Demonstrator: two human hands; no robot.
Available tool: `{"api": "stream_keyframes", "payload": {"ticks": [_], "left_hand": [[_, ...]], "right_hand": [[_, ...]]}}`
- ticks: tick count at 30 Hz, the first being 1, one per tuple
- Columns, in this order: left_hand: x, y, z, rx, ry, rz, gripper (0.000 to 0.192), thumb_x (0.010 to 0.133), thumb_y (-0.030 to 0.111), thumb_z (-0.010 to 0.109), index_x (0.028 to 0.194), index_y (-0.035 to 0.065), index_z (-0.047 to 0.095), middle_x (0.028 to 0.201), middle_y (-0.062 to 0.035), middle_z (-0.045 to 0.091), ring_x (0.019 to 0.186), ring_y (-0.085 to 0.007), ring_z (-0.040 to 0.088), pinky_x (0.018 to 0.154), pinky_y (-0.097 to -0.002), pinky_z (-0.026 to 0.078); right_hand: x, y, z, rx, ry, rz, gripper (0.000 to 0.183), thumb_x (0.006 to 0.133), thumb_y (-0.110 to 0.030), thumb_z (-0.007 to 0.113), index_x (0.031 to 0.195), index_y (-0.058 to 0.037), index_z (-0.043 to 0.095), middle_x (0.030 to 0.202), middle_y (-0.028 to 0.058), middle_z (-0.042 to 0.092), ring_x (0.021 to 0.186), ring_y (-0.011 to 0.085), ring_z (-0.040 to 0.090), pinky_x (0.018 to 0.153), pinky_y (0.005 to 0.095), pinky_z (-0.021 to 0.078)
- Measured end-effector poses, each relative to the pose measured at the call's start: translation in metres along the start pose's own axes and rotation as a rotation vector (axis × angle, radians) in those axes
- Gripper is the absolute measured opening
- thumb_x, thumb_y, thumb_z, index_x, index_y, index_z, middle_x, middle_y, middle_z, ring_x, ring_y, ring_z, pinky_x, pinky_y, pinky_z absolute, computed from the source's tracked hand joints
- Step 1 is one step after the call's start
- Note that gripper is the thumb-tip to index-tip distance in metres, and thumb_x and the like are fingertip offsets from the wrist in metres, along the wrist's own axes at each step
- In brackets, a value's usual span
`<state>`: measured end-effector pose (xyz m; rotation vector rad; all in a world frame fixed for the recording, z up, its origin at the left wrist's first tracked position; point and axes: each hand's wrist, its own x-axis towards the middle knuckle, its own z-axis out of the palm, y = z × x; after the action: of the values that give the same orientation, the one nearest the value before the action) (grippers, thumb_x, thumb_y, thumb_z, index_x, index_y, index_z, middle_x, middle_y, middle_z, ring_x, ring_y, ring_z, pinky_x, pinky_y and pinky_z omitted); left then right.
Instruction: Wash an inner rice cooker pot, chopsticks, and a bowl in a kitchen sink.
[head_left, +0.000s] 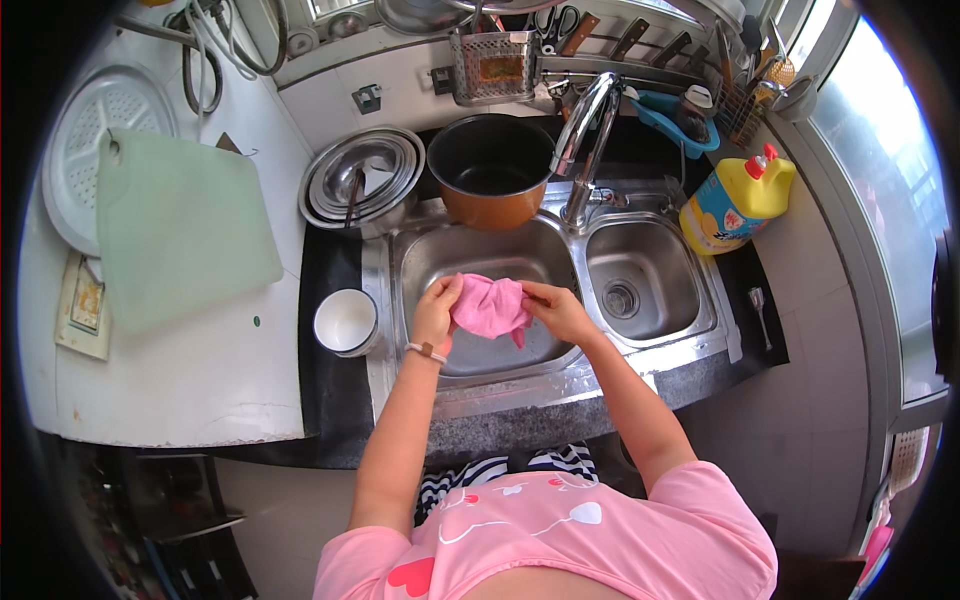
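Note:
A crumpled pink cloth (489, 306) is stretched between my two hands above the large basin of a stainless steel double sink (480, 251). My left hand (436, 311) grips its left side, with a light band on the wrist. At the cloth's upper right, my right hand (556, 309) pinches the edge between thumb and fingers. One corner of the cloth hangs down near the right hand. Behind the basin stands an orange-brown pot (491, 202) with a dark inside, its base reaching over the sink's back rim. A chrome faucet (581, 142) rises to the pot's right, its spout pointing towards the pot.
Nested metal bowls (405, 176) stand behind left, and white bowls (345, 321) sit left of the sink. A yellow detergent jug (739, 202) and a small metal utensil (760, 315) are at right. A pale green cutting board (184, 232) leans at left. Knives (628, 39) line the back wall.

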<state>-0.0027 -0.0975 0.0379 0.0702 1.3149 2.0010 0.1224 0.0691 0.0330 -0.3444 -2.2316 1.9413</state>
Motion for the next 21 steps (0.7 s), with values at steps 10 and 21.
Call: {"api": "stream_keyframes", "payload": {"ticks": [10, 21], "left_hand": [[0.007, 0.017, 0.004, 0.119, 0.064, 0.065, 0.021, 0.088, 0.029, 0.05, 0.092, 0.0094, 0.054, 0.081, 0.0012, 0.056, 0.072, -0.0081, 0.054, 0.059, -0.0229, 0.046], [0.004, 0.012, 0.001, 0.115, 0.122, -0.047, 0.021, 0.086, 0.023, 0.052, 0.1, 0.0078, 0.051, 0.092, -0.0037, 0.057, 0.077, -0.0125, 0.055, 0.061, -0.0261, 0.047]], "right_hand": [[0.002, 0.001, -0.022, 0.107, 0.149, 0.087, 0.017, 0.084, -0.01, 0.056, 0.096, 0.002, 0.059, 0.084, 0.0043, 0.061, 0.076, 0.0108, 0.057, 0.07, 0.0241, 0.0478], [0.001, 0.003, -0.029, -0.219, 0.325, 0.1, 0.02, 0.085, -0.02, 0.054, 0.082, 0.0004, 0.054, 0.078, 0.005, 0.059, 0.07, 0.0103, 0.056, 0.063, 0.0241, 0.0464]]}}
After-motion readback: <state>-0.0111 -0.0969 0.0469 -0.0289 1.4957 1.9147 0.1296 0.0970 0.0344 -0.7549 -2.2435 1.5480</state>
